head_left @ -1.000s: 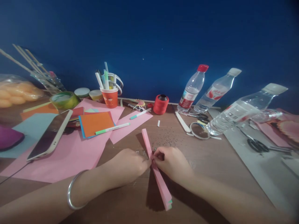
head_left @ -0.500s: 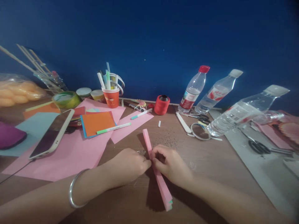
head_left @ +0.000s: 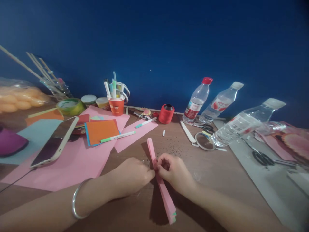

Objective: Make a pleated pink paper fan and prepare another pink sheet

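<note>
A narrow strip of pleated pink paper [head_left: 164, 196], with green edges at its near end, slants across the table between my hands. My left hand [head_left: 135, 175], with a silver bangle at the wrist, is closed at the strip's left side near its middle. From the right, the thumb and forefinger of my right hand [head_left: 176, 170] pinch at the same spot. Whether some thin thread lies between the fingertips is too small to tell. Beyond the strip stands a spool of red thread [head_left: 166, 115].
Pink paper sheets [head_left: 72, 167], a phone [head_left: 54, 141], orange paper [head_left: 102, 131] and markers lie left. An orange cup [head_left: 116, 108] holds pens. Water bottles [head_left: 196, 101], a magnifier-like round ring [head_left: 205, 141] and black-handled scissors [head_left: 263, 158] are right. Small dark specks [head_left: 171, 148] dot the table.
The view has shifted slightly, so everything sits a little lower in it. Both hands keep the same closed pose at the pleated paper.
</note>
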Demonstrator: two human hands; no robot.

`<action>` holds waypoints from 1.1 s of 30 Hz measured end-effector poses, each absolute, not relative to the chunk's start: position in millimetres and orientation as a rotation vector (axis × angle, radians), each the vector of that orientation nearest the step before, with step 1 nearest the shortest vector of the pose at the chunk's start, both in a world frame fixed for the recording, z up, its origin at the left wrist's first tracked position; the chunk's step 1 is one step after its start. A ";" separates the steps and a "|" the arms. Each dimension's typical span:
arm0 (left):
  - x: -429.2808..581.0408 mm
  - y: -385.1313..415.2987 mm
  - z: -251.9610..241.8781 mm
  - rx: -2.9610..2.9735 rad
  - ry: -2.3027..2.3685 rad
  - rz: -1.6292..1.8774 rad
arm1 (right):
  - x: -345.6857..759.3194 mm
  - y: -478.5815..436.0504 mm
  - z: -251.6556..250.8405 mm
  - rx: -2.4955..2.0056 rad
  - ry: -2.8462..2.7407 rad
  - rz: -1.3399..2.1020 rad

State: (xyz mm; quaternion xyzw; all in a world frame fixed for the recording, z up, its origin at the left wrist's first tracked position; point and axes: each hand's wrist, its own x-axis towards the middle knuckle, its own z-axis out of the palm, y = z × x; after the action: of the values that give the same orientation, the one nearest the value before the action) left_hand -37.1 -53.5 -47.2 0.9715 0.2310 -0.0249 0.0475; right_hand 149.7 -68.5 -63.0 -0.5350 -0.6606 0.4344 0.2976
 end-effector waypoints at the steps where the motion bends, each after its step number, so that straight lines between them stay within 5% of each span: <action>1: -37.2 -53.6 -47.1 2.962 0.701 -0.068 | 149.8 -68.4 -63.6 -1.423 -1.754 1.157; 33: -34.5 -57.5 -29.1 2.778 1.106 0.073 | 154.0 -72.2 -57.8 -1.305 -2.116 0.866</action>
State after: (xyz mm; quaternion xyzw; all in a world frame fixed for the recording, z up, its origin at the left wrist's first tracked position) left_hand -34.5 -57.5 -29.1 0.9262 0.3686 0.0245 0.0755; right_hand 154.0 -72.2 -57.8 -0.4796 -0.7780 0.3184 0.2516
